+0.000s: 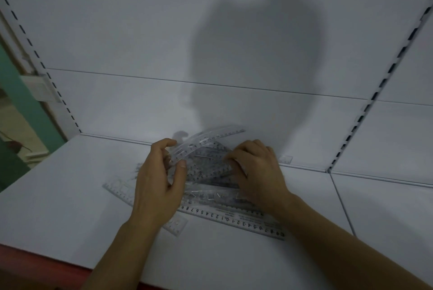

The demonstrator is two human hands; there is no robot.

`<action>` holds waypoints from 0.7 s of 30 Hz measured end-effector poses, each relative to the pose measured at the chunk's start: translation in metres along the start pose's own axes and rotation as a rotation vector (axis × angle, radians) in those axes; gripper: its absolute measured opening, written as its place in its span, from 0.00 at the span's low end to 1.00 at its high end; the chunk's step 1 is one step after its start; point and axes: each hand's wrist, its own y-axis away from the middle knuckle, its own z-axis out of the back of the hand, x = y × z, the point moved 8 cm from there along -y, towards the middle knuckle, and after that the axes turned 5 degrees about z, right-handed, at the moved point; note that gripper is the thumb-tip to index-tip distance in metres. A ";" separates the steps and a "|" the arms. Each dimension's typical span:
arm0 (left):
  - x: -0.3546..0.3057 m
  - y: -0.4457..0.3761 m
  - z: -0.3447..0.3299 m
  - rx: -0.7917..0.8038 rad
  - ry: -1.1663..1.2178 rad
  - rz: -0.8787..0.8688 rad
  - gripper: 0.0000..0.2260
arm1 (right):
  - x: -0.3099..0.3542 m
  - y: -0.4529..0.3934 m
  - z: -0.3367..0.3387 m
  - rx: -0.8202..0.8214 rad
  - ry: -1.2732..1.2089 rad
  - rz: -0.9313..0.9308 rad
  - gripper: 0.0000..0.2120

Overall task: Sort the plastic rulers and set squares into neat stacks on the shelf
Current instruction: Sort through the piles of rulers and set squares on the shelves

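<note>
Clear ruler [206,143], pinched at its near end in the left hand [159,182], lifts off the heap [210,186] mid-shelf [70,207]. Right hand [255,170] curls on the heap; its hold cannot be told. The slick overlapping pieces may slide or snag, scattering the heap.

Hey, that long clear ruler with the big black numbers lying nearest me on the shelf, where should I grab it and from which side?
Probably the right end of the long ruler. It lies flat on the white shelf, its left part tucked under the heap of clear rulers and the left hand. The right end juts free, so come from the near right, pinch its long edges and slide it out.
</note>
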 end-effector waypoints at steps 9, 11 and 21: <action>-0.043 0.011 -0.003 -0.031 -0.040 -0.012 0.14 | -0.029 0.021 0.052 0.097 -0.170 -0.165 0.04; -0.054 0.022 -0.012 -0.016 0.008 0.016 0.14 | -0.044 0.043 0.073 0.115 -0.190 -0.225 0.06; -0.183 0.096 -0.146 0.215 0.172 0.016 0.12 | -0.122 0.219 0.245 -0.240 -0.392 -0.716 0.08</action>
